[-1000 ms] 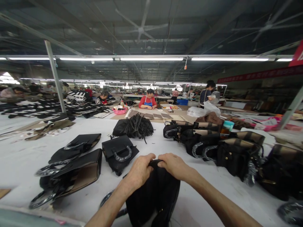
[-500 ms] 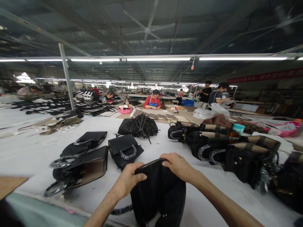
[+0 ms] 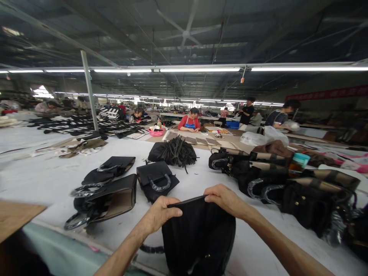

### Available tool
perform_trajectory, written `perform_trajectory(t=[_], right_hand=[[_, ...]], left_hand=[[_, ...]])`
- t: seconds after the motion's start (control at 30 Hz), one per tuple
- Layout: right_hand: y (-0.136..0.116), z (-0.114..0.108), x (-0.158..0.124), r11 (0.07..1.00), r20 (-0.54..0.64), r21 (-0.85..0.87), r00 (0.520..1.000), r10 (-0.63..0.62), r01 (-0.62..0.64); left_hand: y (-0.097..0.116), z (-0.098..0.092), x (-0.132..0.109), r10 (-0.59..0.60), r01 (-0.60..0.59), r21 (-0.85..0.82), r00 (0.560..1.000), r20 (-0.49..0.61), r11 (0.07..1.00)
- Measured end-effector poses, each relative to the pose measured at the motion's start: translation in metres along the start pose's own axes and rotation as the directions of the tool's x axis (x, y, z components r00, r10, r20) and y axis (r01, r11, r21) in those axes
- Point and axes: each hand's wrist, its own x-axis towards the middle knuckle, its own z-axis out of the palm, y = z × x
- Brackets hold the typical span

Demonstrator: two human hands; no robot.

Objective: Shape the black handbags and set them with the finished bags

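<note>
A black handbag (image 3: 198, 234) hangs upright at the near side of the table, gripped along its upper edge by both hands. My left hand (image 3: 162, 214) pinches the left end of that edge, thumb over the near side. My right hand (image 3: 224, 199) pinches the edge farther right. One wrapped handle (image 3: 151, 249) sticks out at the bag's lower left, and a small gold-coloured fitting shows low on the bag. Just beyond my left hand lies another black handbag (image 3: 156, 178) with a plastic-wrapped handle. The bottom of the held bag runs out of view.
Black handbags with tan openings (image 3: 120, 201) lie at the left. A row of black bags (image 3: 307, 203) lines the right, beside a teal-lidded jar (image 3: 299, 161). Black strips (image 3: 178, 151) are heaped farther back. A co-worker in red (image 3: 189, 122) sits across the table.
The held bag's top edge has been drawn straighter, with my hands slightly farther apart. The whole view has shifted, so the surroundings appear a little farther right.
</note>
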Motion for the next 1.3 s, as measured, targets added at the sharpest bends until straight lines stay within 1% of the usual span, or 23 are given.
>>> perform_trajectory(t=[0.1,0.2,0.33,0.43,0.63,0.7,0.77,0.83,0.9,0.97,1.03,1.13,1.3], right_hand=[[0.003,0.002,0.004,1.000,0.022,0.008,0.999,0.023,-0.024],[0.005,0.004,0.007,0.999,0.019,0.001,0.999,0.034,-0.034],[0.003,0.005,0.008,0.999,0.003,-0.020,0.999,0.035,-0.035],[-0.001,0.004,0.008,0.999,-0.002,-0.032,0.999,0.037,-0.037],[0.000,0.005,0.009,0.999,-0.005,-0.023,0.999,0.045,-0.045],[0.002,0.005,0.010,0.998,0.009,-0.003,0.998,0.059,-0.059],[0.002,0.002,0.010,0.996,0.054,0.011,0.995,0.083,-0.084],[-0.001,-0.001,0.012,0.994,0.093,-0.037,0.990,0.106,-0.103],[-0.007,-0.003,0.014,0.981,0.072,-0.172,0.992,0.106,-0.092],[-0.014,-0.002,0.016,0.944,0.029,-0.324,0.997,0.068,-0.054],[-0.022,0.002,0.019,0.913,0.030,-0.407,1.000,-0.008,0.019],[-0.030,0.009,0.022,0.903,0.068,-0.408,0.991,-0.118,0.136],[-0.030,0.015,0.022,0.923,0.074,-0.326,0.978,-0.193,0.206]], left_hand=[[-0.001,0.000,-0.001,0.018,-0.018,0.019,1.000,0.001,1.000],[0.001,0.001,-0.003,0.034,-0.034,0.030,0.999,-0.001,0.999],[0.000,0.003,-0.004,0.068,-0.063,0.114,0.997,-0.043,0.992],[-0.003,0.003,-0.003,0.059,-0.046,0.153,0.995,-0.081,0.987],[-0.004,0.004,-0.002,0.023,-0.012,0.117,0.995,-0.094,0.993],[-0.003,0.006,-0.002,0.033,-0.018,0.137,0.994,-0.102,0.990],[-0.002,0.009,-0.002,0.063,-0.044,0.169,0.992,-0.110,0.985],[-0.002,0.012,-0.003,0.097,-0.072,0.204,0.989,-0.114,0.976],[-0.002,0.014,-0.003,0.119,-0.089,0.235,0.986,-0.117,0.968],[-0.001,0.016,-0.004,0.123,-0.089,0.256,0.985,-0.121,0.962],[0.000,0.016,-0.004,0.117,-0.079,0.270,0.985,-0.129,0.960],[0.001,0.015,-0.004,0.108,-0.066,0.278,0.985,-0.137,0.958],[0.001,0.014,-0.004,0.098,-0.066,0.269,0.990,-0.106,0.961]])
